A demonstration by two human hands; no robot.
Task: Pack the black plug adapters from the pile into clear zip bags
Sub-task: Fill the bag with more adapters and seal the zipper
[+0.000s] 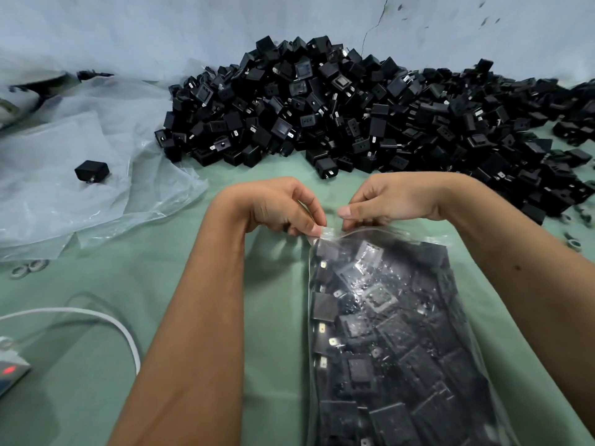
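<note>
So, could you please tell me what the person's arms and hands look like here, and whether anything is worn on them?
Both forearms are bare as far as the picture shows: no sleeves, gloves, watch or bracelets are in view. No ring shows on the left hand or the right hand, and the visible nails are short and unpainted. A small dark spot marks the right forearm.

The work surface is covered by a pale green cloth, creased and wrinkled in places. Behind it stands a light blue-grey wall, marked by a thin dark crack near the top and scattered dark specks toward the upper right corner. Large crumpled sheets of clear plastic lie at the cloth's left edge. A white cable curves across the near left corner to a small device with a red light. Lighting is even and soft.
</note>
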